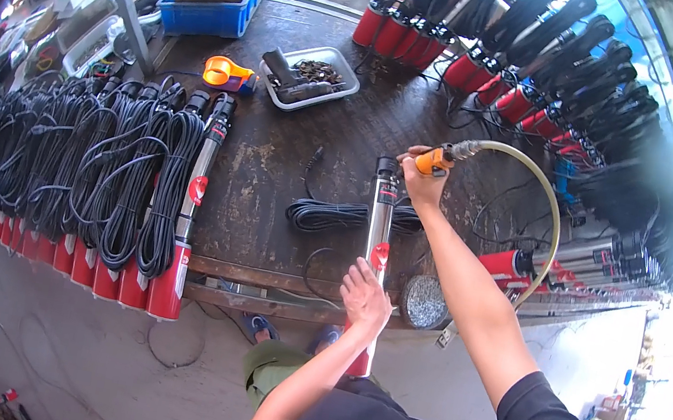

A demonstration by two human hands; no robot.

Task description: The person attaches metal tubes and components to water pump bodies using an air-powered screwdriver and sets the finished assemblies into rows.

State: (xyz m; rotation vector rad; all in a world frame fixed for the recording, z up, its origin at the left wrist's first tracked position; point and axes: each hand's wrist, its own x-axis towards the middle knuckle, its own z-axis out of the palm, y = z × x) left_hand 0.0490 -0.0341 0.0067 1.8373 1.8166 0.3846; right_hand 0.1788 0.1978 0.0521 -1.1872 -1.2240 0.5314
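Note:
A submersible pump (382, 218), a silver tube with a black top and a red lower end, lies across the table's near edge. Its red end reaches over the edge toward my body. My left hand (366, 299) is wrapped round the lower part of the tube. In my right hand (425, 182) is an orange air screwdriver (433, 161), held beside the black top; whether its tip touches the pump is hidden. From the tool's rear a pale air hose (552, 221) arcs to the right. A coiled black cable (331, 216) lies beside and behind the pump.
Rows of pumps with coiled cables stand along the left (180, 227) and the right (518, 98). Toward the back of the dark table (273, 163) are a white tray (342, 85) of small metal parts, an orange tape dispenser (225, 73) and a blue crate (208, 18). A round speckled thing (425, 304) sits near the front edge.

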